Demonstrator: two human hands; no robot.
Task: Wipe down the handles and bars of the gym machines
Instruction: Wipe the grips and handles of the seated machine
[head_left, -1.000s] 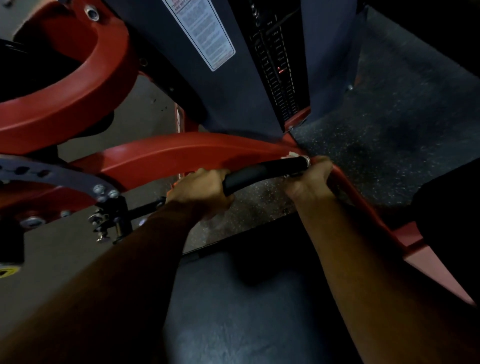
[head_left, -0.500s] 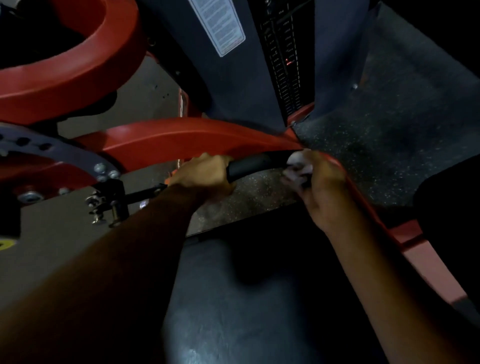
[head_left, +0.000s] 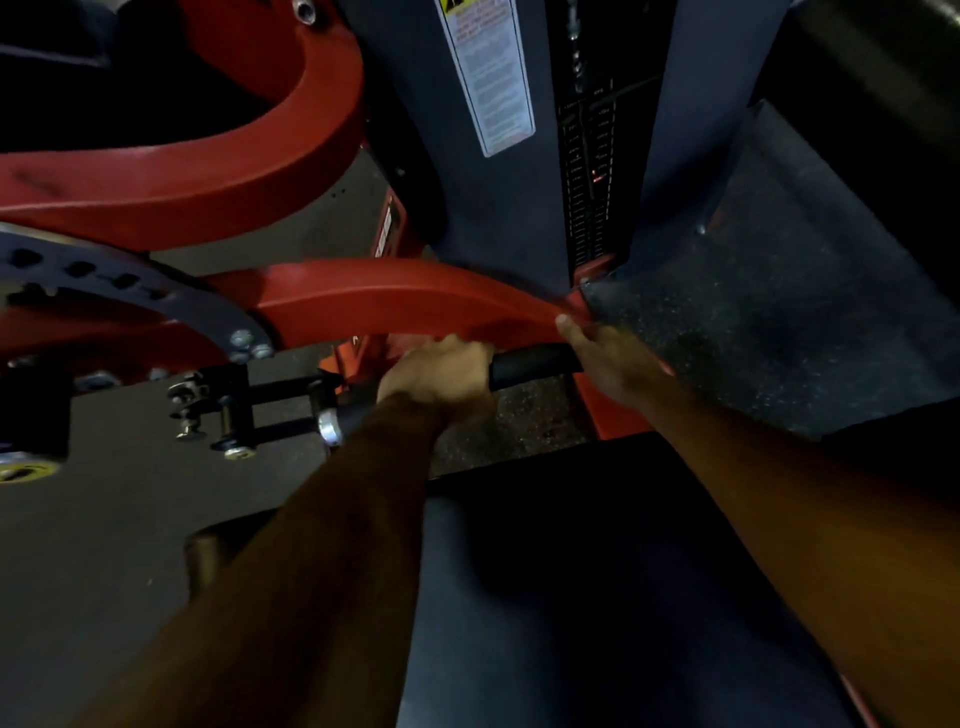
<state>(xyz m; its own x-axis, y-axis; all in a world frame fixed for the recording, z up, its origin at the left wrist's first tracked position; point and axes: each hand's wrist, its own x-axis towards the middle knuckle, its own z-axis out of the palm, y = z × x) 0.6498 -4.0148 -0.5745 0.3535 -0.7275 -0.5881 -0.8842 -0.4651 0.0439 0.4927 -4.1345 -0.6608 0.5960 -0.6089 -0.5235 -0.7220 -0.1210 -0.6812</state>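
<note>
Both hands: the left hand (head_left: 439, 376) and the right hand (head_left: 610, 358) were on one black handle (head_left: 535, 364), a bare stretch of grip showing between them.
Handle position: it ran roughly level, just below the curved red bar (head_left: 395, 296) and ahead of the dark seat pad (head_left: 597, 597), with the speckled floor (head_left: 779, 322) beneath its far end.
Left fingers: they were curled round the near end of the handle, knuckles up, holding it.
Right fingers: the hand lay over the far end, thumb stretched toward the red bar; whether the fingers were wrapped round the handle or round a cloth could not be told, since they were hidden under the hand and no cloth showed.
Handle feel: it looked like a rubber or foam sleeve over a stiff bar, so probably slightly soft on the surface, grippy rather than slippery, and not fragile.
Weight: it appeared to be fixed to the machine through the black linkage (head_left: 280, 395), so it would likely pivot or resist rather than lift free.
Where to hold: steadying at the near end, close to the linkage, seemed sound, leaving the middle and far end open for wiping.
Risk: firm rubbing might swing the handle if the steadying grip slackened.
Nearby: the weight stack (head_left: 589, 171) and a printed label (head_left: 491, 78) stood behind.
</note>
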